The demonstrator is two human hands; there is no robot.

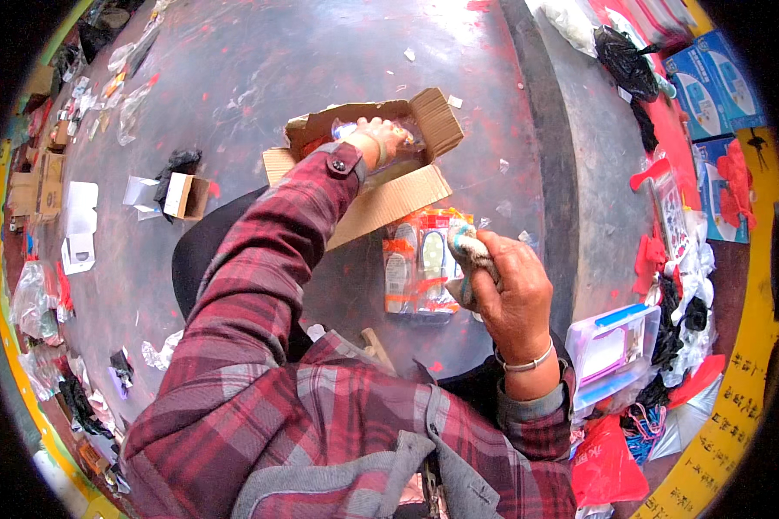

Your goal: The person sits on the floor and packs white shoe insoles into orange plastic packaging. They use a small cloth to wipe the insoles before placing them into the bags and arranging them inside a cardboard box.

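Observation:
My left hand (379, 138) reaches into an open cardboard box (389, 208) on the floor ahead of me. Its fingers rest on a clear plastic package (404, 163) in there; the fingertips are partly hidden, so I cannot tell whether they grip it. On the right, my right hand (518, 290) is closed around a crumpled whitish cloth (469, 251) with blue and brownish patches. Just left of that cloth, orange-and-clear plastic packages (415, 264) lie on the floor beside the box's near flap.
A small open carton (186, 196) and a white box (80, 227) lie to the left. At the right stands a clear plastic bin (613, 350) near red bags (608, 463). Blue printed boxes (714, 82) sit at the far right. Plastic scraps litter both sides.

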